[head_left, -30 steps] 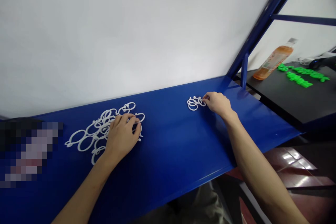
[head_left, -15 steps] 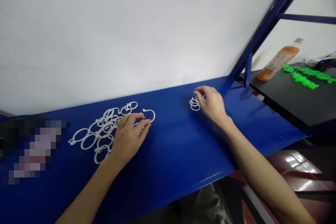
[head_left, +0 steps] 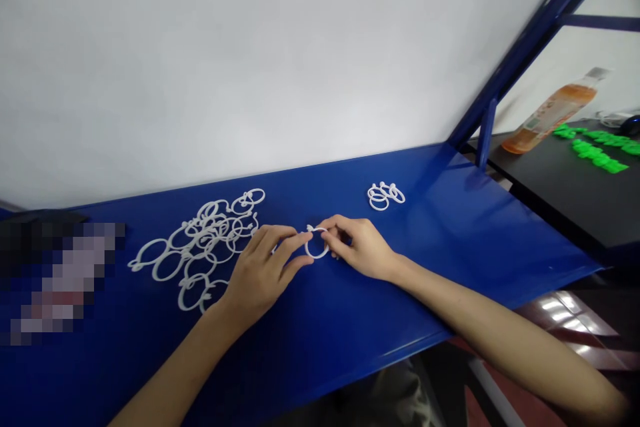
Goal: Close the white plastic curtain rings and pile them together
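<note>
Right hand [head_left: 363,250] came inward; with left hand [head_left: 260,273] pinches ring [head_left: 317,257], fingers hiding edges.

Blue shelf [head_left: 350,320]: big ring pile [head_left: 205,243], small ring cluster [head_left: 385,195].

Soft, even indoor light, bright on the white wall [head_left: 250,47] beyond the fingers [head_left: 283,245], with only faint shadows under them on the blue shelf [head_left: 350,320]. Glare patches on the glossy floor [head_left: 560,307] far right of the fingers. Wide-angle bend at the edges, pixelated block [head_left: 55,280] far left.
</note>
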`<state>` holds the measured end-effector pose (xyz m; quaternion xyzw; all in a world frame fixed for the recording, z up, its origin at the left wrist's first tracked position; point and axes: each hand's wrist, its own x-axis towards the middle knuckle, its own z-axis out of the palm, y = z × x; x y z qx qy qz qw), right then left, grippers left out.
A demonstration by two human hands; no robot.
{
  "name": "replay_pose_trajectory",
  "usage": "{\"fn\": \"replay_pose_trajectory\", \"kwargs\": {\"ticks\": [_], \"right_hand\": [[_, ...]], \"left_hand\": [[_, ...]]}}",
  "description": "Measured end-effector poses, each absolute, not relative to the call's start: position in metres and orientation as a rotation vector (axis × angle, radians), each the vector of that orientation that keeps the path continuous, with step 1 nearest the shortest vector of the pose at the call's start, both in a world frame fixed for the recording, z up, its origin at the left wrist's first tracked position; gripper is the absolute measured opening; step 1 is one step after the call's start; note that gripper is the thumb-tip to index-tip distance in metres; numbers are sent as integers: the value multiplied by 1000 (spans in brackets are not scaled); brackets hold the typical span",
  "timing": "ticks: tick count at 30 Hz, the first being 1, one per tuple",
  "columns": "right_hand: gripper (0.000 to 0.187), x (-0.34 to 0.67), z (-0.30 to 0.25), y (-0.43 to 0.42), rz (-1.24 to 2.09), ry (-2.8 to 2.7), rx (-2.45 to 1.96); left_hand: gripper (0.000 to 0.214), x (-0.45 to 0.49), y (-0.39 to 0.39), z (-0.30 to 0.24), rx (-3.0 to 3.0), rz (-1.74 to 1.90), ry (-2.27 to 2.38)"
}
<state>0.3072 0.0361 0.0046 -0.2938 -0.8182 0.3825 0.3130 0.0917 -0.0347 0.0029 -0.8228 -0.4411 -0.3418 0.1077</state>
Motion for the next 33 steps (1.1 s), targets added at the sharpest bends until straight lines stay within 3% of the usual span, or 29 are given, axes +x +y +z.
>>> {"fn": "replay_pose_trajectory", "kwargs": {"ticks": [9,18,23,26,33], "right_hand": [[17,309,3,35,926,-2333,-524],[20,308,6,33,798,-2390,-488],[41,307,13,26,686,-2335,-537],[30,308,13,23,648,-2331,-482],[21,307,10,22,1048,-2055,-664]], "left_hand": [[12,92,-32,4,-2576,-1240,-1553],[18,95,-30,6,-2610,-1247,-1588],[23,93,-31,8,-2437,-1183,-1859],[29,94,-32,10,-2405,-1176,-1945],[42,93,-32,13,-2560,-1290,-1838]]}}
